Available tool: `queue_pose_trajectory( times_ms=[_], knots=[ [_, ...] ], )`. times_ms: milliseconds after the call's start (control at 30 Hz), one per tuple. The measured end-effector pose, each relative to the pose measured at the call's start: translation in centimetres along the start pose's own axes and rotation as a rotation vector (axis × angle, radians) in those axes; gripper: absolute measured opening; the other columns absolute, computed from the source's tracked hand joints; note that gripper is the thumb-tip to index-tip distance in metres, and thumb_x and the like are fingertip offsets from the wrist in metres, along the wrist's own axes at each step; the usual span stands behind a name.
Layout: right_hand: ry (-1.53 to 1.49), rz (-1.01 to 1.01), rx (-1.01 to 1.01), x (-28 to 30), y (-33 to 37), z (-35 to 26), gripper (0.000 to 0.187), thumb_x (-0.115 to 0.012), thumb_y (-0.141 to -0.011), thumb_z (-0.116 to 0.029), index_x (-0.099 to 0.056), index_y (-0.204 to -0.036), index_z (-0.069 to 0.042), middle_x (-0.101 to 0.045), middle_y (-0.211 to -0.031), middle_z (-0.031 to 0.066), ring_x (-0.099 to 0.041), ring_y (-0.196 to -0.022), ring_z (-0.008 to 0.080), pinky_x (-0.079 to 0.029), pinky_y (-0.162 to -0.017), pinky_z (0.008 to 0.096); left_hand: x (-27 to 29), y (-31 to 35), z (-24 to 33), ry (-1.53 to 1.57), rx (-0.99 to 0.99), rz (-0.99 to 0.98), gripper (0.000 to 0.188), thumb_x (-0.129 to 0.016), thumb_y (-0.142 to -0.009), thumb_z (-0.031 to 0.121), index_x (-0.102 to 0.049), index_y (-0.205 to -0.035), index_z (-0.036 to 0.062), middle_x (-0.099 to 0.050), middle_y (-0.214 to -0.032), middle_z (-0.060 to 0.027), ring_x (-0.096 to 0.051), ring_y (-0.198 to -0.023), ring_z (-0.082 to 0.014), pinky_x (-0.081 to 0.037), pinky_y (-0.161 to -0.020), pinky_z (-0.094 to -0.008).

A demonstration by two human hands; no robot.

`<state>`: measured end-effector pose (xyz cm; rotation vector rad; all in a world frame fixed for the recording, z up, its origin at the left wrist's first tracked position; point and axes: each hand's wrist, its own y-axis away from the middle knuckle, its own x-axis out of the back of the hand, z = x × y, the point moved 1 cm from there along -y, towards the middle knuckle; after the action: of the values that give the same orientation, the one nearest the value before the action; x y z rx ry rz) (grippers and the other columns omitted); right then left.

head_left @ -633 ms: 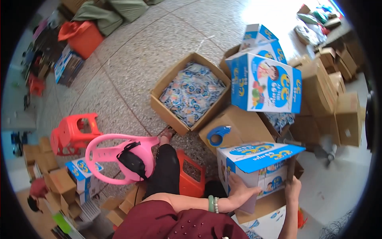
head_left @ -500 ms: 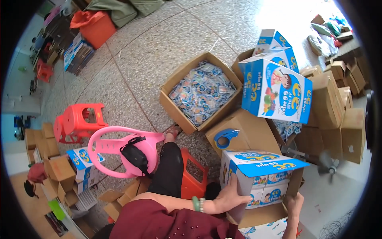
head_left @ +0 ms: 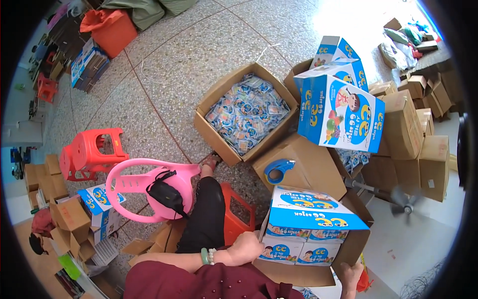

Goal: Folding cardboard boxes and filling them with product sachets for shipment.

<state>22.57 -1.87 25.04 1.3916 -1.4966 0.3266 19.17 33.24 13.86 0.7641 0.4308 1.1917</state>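
The person sits on an orange stool (head_left: 239,212) over a speckled floor (head_left: 199,55). The left hand (head_left: 246,246) rests against the left side of a blue-and-white printed carton (head_left: 313,226), fingers curled onto its lower corner in a clenched grip on that carton. The right hand (head_left: 351,274) sits below the carton's right end at the edge of an open brown box (head_left: 348,249); whether its grip is closed cannot be told, since the fingers are partly hidden. The printed carton sits inside the open brown box, directly in front of the person, with its top flap raised. A closed brown box (head_left: 308,167) stands just beyond it and carries a blue tape dispenser (head_left: 279,169) on its top. Farther out, an open cardboard box of small packets (head_left: 246,112) lies on the floor. A large blue printed carton (head_left: 341,112) leans tilted to the right of that box, against stacked brown boxes (head_left: 413,134). To the person's left stand a pink plastic seat (head_left: 149,187) with a black pouch (head_left: 167,192) and a red stool (head_left: 92,152).
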Motion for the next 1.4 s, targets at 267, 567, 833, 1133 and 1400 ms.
queue_pose_trajectory(
  times_ms=[267, 567, 833, 1133, 1400],
  knots=[
    [0.006, -0.049, -0.039, 1.4, 0.9, -4.4, 0.021, -0.054, -0.063, 0.002, -0.065, -0.080, 0.006, -0.065, -0.073, 0.0039, -0.059, -0.068, 0.0117, -0.048, -0.061, 0.0269, 7.8, -1.0, 3.7, -0.039, -0.152, -0.013, 0.027, -0.050, -0.071, 0.013, -0.060, -0.080, -0.0112, -0.059, -0.073, -0.0326, -0.062, -0.075, -0.0443, -0.050, -0.072, -0.0473],
    [0.227, -0.052, 0.208, 0.4, 3.6, -24.3, 0.023, -0.057, -0.062, -0.002, -0.065, -0.083, 0.004, -0.065, -0.067, 0.0160, -0.066, -0.064, 0.0193, -0.050, -0.059, 0.0319, 21.2, 4.9, 2.9, 0.043, -0.224, 0.096, 0.029, -0.054, -0.073, 0.018, -0.062, -0.075, -0.0094, -0.059, -0.064, -0.0259, -0.063, -0.059, -0.0339, -0.048, -0.055, -0.0401],
    [0.657, -0.188, 0.684, -9.2, 0.5, -43.6, 0.020, -0.063, -0.068, -0.014, -0.066, -0.083, -0.001, -0.063, -0.072, 0.0206, -0.065, -0.070, 0.0342, -0.050, -0.060, 0.0365, 29.8, 11.0, -5.5, 0.735, -0.079, 0.456, 0.023, -0.061, -0.077, 0.004, -0.064, -0.097, -0.0056, -0.067, -0.085, -0.0078, -0.063, -0.074, -0.0142, -0.050, -0.065, -0.0291],
    [0.905, -0.223, 1.244, -32.7, -9.7, -60.5, 0.025, -0.056, -0.078, -0.027, -0.066, -0.074, -0.005, -0.065, -0.070, 0.0150, -0.066, -0.070, 0.0315, -0.052, -0.063, 0.0405, 39.8, 9.2, -11.8, 0.896, -0.059, 0.948, 0.034, -0.058, -0.076, -0.003, -0.057, -0.110, -0.0041, -0.065, -0.097, -0.0081, -0.063, -0.085, -0.0170, -0.050, -0.075, -0.0295],
    [0.799, -0.309, 1.283, -52.1, -17.2, -67.2, 0.018, -0.055, -0.074, -0.010, -0.069, -0.082, -0.004, -0.066, -0.085, 0.0217, -0.065, -0.084, 0.0369, -0.052, -0.075, 0.0450, 49.6, -4.0, -21.3, 1.011, -0.001, 1.167, 0.026, -0.063, -0.074, 0.000, -0.061, -0.099, -0.0010, -0.064, -0.087, -0.0064, -0.063, -0.077, -0.0181, -0.050, -0.071, -0.0304]
  ],
)
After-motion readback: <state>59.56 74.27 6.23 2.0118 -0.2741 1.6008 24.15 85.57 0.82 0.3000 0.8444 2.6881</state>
